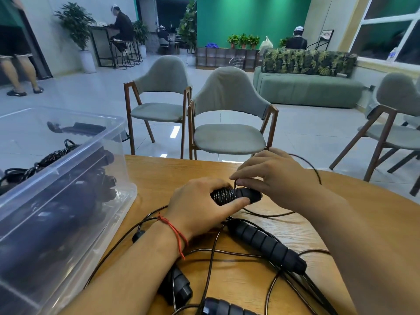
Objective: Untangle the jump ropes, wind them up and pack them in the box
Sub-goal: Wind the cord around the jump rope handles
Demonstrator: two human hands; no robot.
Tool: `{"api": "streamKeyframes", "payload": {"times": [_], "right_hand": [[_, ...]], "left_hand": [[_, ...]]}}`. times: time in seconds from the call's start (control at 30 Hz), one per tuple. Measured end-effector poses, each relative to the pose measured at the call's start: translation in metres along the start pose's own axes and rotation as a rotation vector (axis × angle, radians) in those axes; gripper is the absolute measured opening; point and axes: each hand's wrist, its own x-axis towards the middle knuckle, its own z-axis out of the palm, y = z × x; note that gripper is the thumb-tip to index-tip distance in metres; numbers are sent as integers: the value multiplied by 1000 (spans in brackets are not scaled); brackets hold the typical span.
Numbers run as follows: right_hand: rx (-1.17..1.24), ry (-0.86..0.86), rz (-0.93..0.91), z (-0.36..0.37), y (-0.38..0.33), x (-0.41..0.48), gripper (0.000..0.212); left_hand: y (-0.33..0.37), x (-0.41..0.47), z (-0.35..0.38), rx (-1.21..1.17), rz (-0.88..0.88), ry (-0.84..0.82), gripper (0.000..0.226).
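Just right of the clear box point(113, 169), over the table point(181, 169), the left hand point(200, 205) curls round one black handle point(245, 194) ringed with coils of cord. The right hand point(272, 178) pinches that one thin cord point(316, 171) at the coils, its slack looping away from the box. Right of the box and nearer the person lie three loose handles point(266, 244) among tangled cord; inside the box sit wound ropes point(56, 155), too dark to count.

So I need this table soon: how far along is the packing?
Done: wound ropes lie in the clear box. In hand: left hand grips a handle, right hand pinches the cord coiled round it. Left: tangled cords and three more handles on the table.
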Motion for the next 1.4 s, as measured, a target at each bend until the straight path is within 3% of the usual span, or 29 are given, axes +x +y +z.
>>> {"api": "streamKeyframes", "payload": {"times": [0.13, 0.27, 0.37, 0.4, 0.47, 0.6, 0.8, 0.97, 1.13, 1.3, 1.4], "right_hand": [[60, 49, -18, 8, 6, 2, 38], [239, 340, 71, 14, 4, -1, 34], [176, 511, 122, 26, 5, -4, 28], [189, 482, 123, 29, 7, -4, 25], [275, 269, 153, 33, 5, -4, 26], [128, -132, 197, 54, -2, -4, 57], [-90, -74, 67, 63, 1, -2, 39], [106, 128, -61, 52, -1, -3, 18], [94, 256, -237, 35, -13, -3, 14], [42, 291, -323, 30, -22, 0, 13], [140, 311, -247, 25, -19, 0, 14]], "left_hand": [[-2, 1, 3, -54, 6, 12, 61], [-8, 2, 2, -346, -94, 69, 47], [-14, 4, 0, -494, -207, 118, 43], [-16, 5, -1, -517, -242, 131, 43], [-17, 7, -2, -569, -300, 146, 42], [-18, 10, -6, -676, -362, 161, 44], [-19, 12, -8, -769, -390, 200, 48], [-27, 13, -8, -700, -414, 276, 53], [-32, 15, -6, -593, -421, 295, 56], [-25, 12, 1, -366, -319, 150, 55], [-14, 8, 4, -247, -223, 43, 55]]}}
